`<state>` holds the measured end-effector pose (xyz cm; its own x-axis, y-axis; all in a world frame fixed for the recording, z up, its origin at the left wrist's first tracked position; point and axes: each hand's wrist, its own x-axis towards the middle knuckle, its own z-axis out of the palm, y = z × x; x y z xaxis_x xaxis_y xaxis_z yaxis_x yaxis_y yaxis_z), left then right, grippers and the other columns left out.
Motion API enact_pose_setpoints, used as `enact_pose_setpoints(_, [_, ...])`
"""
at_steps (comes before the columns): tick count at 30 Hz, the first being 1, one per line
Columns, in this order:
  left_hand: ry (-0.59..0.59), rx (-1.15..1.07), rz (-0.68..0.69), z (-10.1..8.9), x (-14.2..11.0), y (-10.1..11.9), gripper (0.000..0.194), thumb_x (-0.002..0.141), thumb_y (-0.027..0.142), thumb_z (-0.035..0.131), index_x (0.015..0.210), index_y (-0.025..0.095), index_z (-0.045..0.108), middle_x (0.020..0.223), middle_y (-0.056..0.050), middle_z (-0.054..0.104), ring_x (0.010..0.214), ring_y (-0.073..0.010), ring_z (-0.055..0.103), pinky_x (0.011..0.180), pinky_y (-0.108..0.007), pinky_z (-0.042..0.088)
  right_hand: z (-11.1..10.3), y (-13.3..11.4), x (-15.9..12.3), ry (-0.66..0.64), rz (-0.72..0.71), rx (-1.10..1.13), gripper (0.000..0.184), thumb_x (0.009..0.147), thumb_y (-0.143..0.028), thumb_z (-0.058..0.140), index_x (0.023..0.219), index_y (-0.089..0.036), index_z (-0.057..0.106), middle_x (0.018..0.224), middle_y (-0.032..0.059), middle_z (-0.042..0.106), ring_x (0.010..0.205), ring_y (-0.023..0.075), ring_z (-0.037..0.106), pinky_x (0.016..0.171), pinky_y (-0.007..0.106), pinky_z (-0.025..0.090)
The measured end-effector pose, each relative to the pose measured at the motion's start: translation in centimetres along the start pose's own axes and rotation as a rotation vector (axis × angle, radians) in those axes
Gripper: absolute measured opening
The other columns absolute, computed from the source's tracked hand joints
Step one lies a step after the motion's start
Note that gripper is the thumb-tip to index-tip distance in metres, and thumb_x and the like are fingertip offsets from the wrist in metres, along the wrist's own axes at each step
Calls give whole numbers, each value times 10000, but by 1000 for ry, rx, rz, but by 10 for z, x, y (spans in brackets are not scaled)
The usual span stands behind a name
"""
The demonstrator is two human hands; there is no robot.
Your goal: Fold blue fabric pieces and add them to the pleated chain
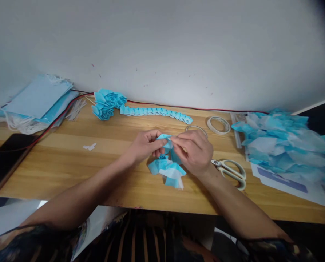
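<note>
Over the middle of the table, my left hand (148, 145) pinches a folded piece of light-blue mask fabric (166, 147) between thumb and fingers. My right hand (193, 149) grips the same piece from the right, its thumb and index finger closed at the fabric's edge. Just below both hands lies a loose bunch of blue and white fabric pieces (169, 171) on the tabletop. White-handled scissors (234, 174) rest to the right of my right wrist, their blades partly hidden behind it.
A pleated blue strip (157, 111) and blue fabric flowers (107, 103) lie near the wall. Tape rolls, including a white one (218, 125), sit behind my right hand. Stacked masks (39, 96) and a dark phone (8, 160) are left; a heap of fabric pieces (282, 142) is right.
</note>
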<state>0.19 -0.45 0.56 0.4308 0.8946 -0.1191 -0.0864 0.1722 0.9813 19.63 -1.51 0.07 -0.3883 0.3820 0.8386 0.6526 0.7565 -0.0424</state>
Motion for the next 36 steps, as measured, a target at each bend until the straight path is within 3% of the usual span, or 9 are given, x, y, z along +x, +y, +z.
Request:
enact_pose_setpoints(20, [-2,-4,12,-2,2,-2,281,796,358,769,709,170,578,606,9,651,513,-82,562,524,-211,448,1,1,-3,-47,2,44,254,916,-90,667,1086,-274,711,904,23,758,789,192,679,703,351,531])
enact_pose_setpoints(36, [-41,-119,47,-3,2,-10,288,826,415,757,783,150,652,684,-22,685,595,-109,606,599,-238,489,1,3,-4,-114,35,52,174,943,-126,647,997,-262,740,898,27,766,789,180,681,697,326,530])
